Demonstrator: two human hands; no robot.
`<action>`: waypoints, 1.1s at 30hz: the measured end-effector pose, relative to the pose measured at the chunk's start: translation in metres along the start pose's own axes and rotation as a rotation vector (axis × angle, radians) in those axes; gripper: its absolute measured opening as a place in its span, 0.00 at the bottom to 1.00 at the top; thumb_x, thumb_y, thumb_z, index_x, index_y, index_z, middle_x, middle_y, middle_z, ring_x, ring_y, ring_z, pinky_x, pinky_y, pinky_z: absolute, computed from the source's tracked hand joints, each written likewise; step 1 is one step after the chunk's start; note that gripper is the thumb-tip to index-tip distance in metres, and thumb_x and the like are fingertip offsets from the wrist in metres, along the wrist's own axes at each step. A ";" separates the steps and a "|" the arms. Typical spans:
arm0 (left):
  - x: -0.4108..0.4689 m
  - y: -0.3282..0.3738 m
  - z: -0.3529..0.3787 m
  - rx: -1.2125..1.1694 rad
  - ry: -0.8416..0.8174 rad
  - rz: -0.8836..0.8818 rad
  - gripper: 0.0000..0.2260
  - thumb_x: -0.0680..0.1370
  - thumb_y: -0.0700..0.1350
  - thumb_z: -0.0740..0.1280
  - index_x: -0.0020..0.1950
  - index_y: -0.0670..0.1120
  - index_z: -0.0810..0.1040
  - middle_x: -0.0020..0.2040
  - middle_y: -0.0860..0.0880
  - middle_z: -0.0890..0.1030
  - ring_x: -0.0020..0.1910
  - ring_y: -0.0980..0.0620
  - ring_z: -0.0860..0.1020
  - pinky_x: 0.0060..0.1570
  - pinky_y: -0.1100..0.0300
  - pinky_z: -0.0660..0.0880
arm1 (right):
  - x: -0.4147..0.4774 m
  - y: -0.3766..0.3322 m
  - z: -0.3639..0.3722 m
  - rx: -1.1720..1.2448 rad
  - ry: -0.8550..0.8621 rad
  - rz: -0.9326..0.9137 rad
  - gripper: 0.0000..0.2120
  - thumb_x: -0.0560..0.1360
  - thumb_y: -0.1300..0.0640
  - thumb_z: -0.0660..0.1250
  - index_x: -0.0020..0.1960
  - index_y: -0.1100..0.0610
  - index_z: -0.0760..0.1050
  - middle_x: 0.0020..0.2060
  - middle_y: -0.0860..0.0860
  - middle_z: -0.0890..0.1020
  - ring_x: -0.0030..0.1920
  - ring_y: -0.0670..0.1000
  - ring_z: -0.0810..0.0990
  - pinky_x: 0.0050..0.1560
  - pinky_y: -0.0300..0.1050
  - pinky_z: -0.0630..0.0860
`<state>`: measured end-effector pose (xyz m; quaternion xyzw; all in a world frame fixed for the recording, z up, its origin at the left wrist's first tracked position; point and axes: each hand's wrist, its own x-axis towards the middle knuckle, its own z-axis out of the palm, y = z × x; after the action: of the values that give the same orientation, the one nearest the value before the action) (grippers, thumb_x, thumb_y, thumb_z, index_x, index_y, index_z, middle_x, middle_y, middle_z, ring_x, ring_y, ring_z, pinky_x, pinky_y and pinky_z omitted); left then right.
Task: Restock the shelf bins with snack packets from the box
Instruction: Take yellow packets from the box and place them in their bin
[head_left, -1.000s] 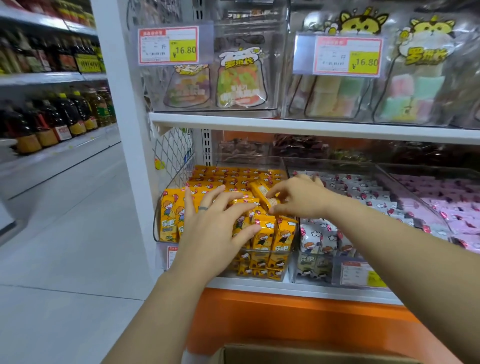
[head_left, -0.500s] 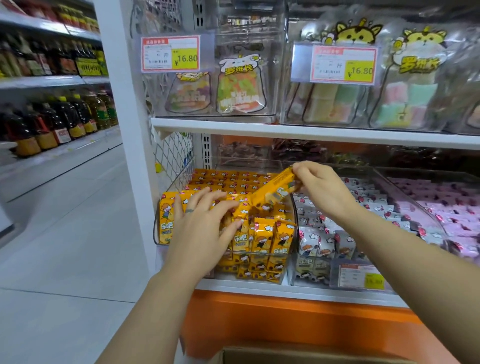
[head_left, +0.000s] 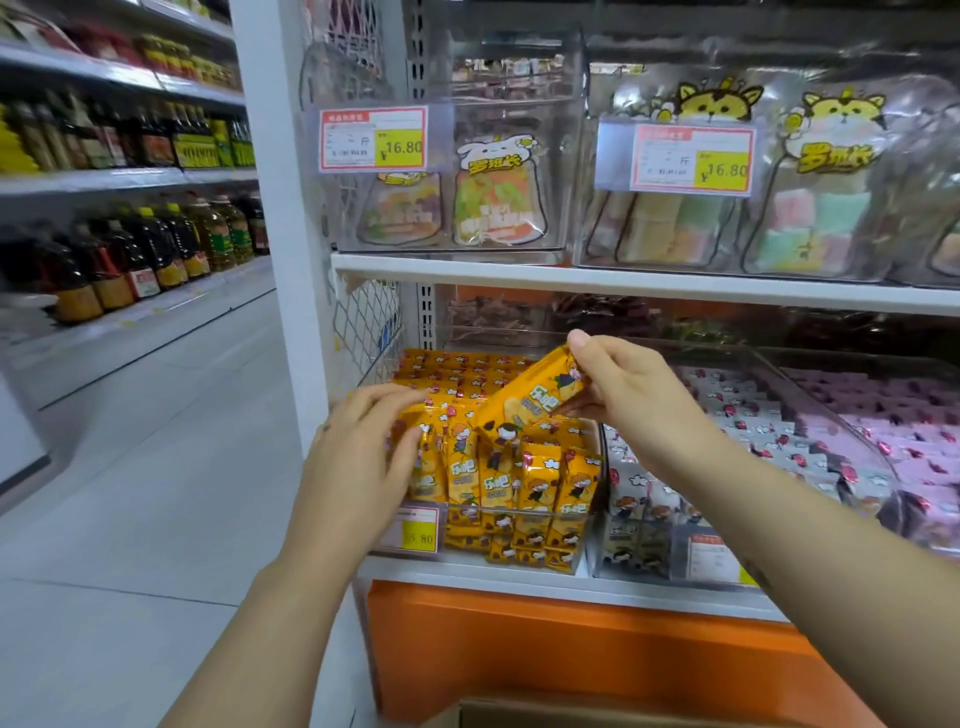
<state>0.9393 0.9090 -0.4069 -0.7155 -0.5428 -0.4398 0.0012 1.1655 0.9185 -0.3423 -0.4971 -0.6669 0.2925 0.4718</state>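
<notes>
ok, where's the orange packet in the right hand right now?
Head view, centre: the orange snack packet is tilted, pinched by the right hand above the front rows of the orange packet bin, just right of the left hand.

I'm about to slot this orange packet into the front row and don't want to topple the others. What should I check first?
1. Right hand grips the orange packet: ok.
2. Left hand rests on the front row: ok.
3. Packet is over the orange bin, not the grey-packet bin: ok.
4. Packet stands upright like the row: not ok, tilted.
5. Open slot in the row: cannot tell.
</notes>
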 end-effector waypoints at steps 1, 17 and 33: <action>-0.002 -0.003 -0.003 0.003 0.001 -0.010 0.14 0.77 0.41 0.67 0.62 0.50 0.77 0.60 0.53 0.76 0.60 0.51 0.73 0.60 0.54 0.70 | -0.001 -0.003 0.004 -0.029 -0.001 -0.016 0.25 0.78 0.40 0.58 0.44 0.63 0.75 0.43 0.62 0.82 0.40 0.55 0.84 0.53 0.61 0.78; -0.007 -0.010 0.000 0.098 -0.170 -0.044 0.18 0.77 0.54 0.66 0.66 0.52 0.73 0.64 0.52 0.68 0.73 0.48 0.60 0.71 0.49 0.63 | -0.005 -0.013 0.021 -0.105 0.057 -0.067 0.10 0.81 0.54 0.57 0.53 0.53 0.76 0.39 0.51 0.78 0.30 0.42 0.80 0.34 0.34 0.75; -0.004 -0.009 0.016 0.335 -0.216 -0.009 0.20 0.79 0.56 0.62 0.71 0.57 0.70 0.67 0.48 0.72 0.67 0.43 0.66 0.66 0.48 0.63 | -0.022 0.002 0.024 -0.528 -0.171 -0.158 0.19 0.75 0.53 0.69 0.65 0.49 0.72 0.47 0.41 0.77 0.43 0.38 0.74 0.41 0.23 0.67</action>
<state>0.9416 0.9174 -0.4231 -0.7460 -0.6084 -0.2640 0.0600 1.1450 0.9002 -0.3607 -0.5228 -0.7939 0.1119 0.2895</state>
